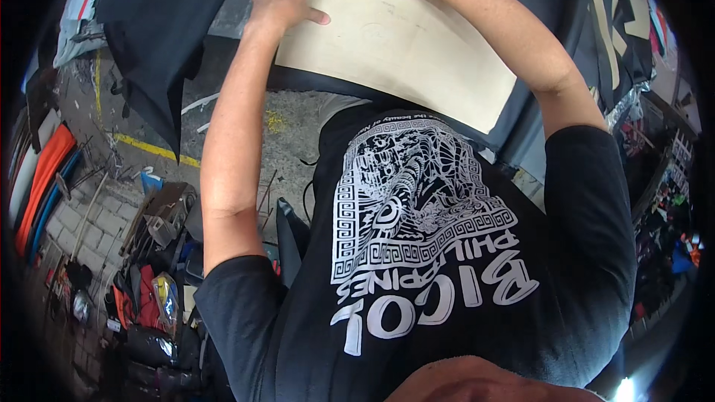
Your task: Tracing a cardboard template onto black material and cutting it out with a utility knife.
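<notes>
This place seems to be a workshop for sheet materials. Wide black sheets [153, 7] and a large cream panel [395, 37] are spread out, and cut cream pieces [637, 18] are at the right side. The floor [289, 113] is rough concrete with a yellow line [156, 150]. At the left, long orange and blue pieces [46, 179] are near crowded piles of goods [149, 298].
</notes>
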`<state>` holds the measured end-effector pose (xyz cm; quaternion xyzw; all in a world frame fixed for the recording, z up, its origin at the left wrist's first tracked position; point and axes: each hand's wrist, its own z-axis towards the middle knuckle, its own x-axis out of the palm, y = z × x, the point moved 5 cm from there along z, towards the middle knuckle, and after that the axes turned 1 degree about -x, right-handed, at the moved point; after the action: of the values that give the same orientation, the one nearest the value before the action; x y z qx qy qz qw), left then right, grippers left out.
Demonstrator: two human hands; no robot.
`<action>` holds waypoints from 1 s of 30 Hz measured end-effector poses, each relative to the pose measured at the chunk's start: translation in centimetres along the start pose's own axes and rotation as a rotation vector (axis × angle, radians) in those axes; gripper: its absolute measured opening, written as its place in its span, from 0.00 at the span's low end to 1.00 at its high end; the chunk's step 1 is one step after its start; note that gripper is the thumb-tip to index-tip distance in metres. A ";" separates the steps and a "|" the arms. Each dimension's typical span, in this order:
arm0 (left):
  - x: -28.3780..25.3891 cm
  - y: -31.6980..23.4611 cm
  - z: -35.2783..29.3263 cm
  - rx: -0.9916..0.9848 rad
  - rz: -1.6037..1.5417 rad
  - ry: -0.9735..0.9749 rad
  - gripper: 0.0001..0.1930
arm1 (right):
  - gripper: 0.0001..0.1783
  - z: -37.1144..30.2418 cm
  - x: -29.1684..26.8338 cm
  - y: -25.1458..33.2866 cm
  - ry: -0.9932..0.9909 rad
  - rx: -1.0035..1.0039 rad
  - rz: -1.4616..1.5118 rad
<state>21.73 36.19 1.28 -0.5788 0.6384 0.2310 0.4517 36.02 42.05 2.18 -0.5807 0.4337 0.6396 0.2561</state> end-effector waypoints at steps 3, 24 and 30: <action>2.2 3.7 0.8 0.432 -0.354 -0.287 0.56 | 0.11 -0.5 -1.2 0.5 0.027 -0.052 -0.043; -0.5 7.9 0.9 0.049 0.000 -0.292 0.54 | 0.12 -32.0 -5.0 -14.9 0.307 0.369 -0.417; -1.3 5.6 1.8 0.169 0.021 -0.385 0.51 | 0.16 -35.5 -3.6 -15.9 0.167 0.528 -0.428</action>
<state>16.88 39.63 0.20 -0.4774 0.5636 0.2876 0.6097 68.43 20.22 3.34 -0.6225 0.4720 0.3874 0.4895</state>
